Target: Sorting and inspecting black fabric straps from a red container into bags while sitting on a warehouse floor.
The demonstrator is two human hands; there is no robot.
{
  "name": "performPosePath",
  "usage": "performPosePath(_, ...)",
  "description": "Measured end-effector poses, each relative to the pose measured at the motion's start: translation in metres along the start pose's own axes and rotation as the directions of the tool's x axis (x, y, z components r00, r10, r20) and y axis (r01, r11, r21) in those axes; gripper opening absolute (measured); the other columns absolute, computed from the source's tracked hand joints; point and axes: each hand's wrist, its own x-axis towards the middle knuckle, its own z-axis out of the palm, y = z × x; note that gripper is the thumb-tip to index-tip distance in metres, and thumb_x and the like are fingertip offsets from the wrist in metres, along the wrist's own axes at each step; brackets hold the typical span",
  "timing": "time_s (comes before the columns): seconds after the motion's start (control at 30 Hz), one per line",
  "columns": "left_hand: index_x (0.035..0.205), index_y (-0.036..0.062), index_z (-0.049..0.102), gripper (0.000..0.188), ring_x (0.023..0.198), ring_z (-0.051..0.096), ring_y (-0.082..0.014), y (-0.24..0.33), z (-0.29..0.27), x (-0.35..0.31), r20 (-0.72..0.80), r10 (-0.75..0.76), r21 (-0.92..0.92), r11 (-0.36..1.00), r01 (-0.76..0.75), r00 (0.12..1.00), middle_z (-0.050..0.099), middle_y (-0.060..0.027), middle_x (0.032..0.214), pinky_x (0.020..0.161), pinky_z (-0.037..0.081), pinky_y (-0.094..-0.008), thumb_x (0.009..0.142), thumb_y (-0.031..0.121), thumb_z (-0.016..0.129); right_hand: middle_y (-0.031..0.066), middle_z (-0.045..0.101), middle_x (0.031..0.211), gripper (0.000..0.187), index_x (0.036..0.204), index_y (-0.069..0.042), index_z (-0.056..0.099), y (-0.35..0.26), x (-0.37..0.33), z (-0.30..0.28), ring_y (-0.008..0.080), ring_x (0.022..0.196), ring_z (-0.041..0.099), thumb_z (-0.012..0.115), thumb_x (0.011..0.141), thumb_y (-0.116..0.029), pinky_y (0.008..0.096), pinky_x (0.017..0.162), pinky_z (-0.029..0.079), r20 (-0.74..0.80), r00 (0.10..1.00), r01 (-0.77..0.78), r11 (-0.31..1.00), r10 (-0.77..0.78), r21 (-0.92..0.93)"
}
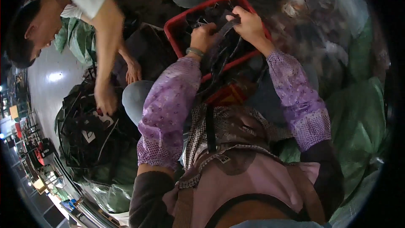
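My left hand [203, 38] and my right hand [249, 26] are over a red plastic basket [169, 28], both with fingers closed. A dark, flat fabric strip [226, 28] runs between them, gripped at its two ends. Its far end is pinched between my right thumb and fingers. Dark loose cords [219, 61] hang below the strip, across the basket's near side. More dark, tangled material lies inside the basket, too dim to tell apart. Purple patterned sleeves cover both my forearms.
At the left a co-worker leans over a pile of black bags [86, 131], one hand [105, 99] on it. Green plastic sheeting [354, 118] bulges at my right. Clear plastic and mixed scraps [312, 29] lie beyond the basket's right side. Grey floor [50, 88] shows at far left.
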Motion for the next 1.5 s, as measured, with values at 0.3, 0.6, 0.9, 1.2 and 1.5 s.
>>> performPosePath(0.3,0.085,0.0124,0.055,0.021,0.076,0.051,-0.0202,0.026,0.003,-0.011,-0.263,0.384,0.436,0.866,-0.246,0.885,0.053,-0.0003,0.077,0.053,0.045,-0.0325,0.065,0.012,0.049,0.0141,0.057,0.075,0.023,0.074,-0.008,0.054,0.021,0.006,0.023,0.0341,0.069,0.054,0.059,0.067,-0.029,0.0412,0.059,0.043,-0.032,0.980,-0.199,0.979,0.197,-0.034)
performPosePath(0.6,0.074,0.0141,0.050,0.015,0.070,0.050,-0.0248,0.026,0.000,-0.009,-0.411,0.376,0.424,0.885,-0.191,0.830,0.051,-0.0033,0.072,0.053,0.043,-0.0381,0.062,0.009,0.056,0.0127,0.058,0.075,0.027,0.077,-0.009,0.056,0.069,0.003,0.030,0.0316,0.070,0.056,0.059,0.067,-0.034,0.0403,0.061,0.045,-0.133,0.941,-0.328,0.934,0.311,-0.138)
performPosePath(0.9,0.117,0.0069,0.037,0.065,0.098,0.047,-0.0309,0.001,0.012,0.019,-0.111,0.113,-0.194,0.972,-0.133,0.987,0.049,-0.0162,0.108,0.082,0.038,-0.0359,0.061,0.018,0.068,0.0093,0.056,0.064,0.034,0.094,-0.010,0.051,0.022,-0.001,0.007,0.0187,0.059,0.057,0.061,0.071,-0.032,0.0297,0.053,0.042,-0.190,0.981,0.014,0.958,0.043,0.286)
performPosePath(1.2,0.103,0.0039,0.051,0.041,0.086,0.054,-0.0300,0.012,0.015,0.010,0.097,-0.071,-0.060,0.995,0.077,0.993,0.056,-0.0169,0.091,0.073,0.042,-0.0356,0.065,0.014,0.061,0.0054,0.055,0.062,0.019,0.094,-0.006,0.051,-0.001,0.005,0.002,0.0099,0.052,0.052,0.054,0.077,-0.013,0.0231,0.047,0.040,0.148,0.983,-0.176,0.749,0.105,0.639)
performPosePath(1.5,0.091,-0.0024,0.054,0.024,0.075,0.055,-0.0215,0.007,-0.015,0.021,-0.072,0.216,-0.422,0.878,-0.226,0.974,0.058,-0.0141,0.080,0.067,0.041,-0.0287,0.072,0.010,0.056,0.0118,0.052,0.104,0.038,0.106,-0.009,0.049,0.024,0.007,-0.005,0.0286,0.095,0.050,0.058,0.070,-0.017,0.0347,0.082,0.039,0.296,0.944,0.020,0.918,-0.148,0.395)
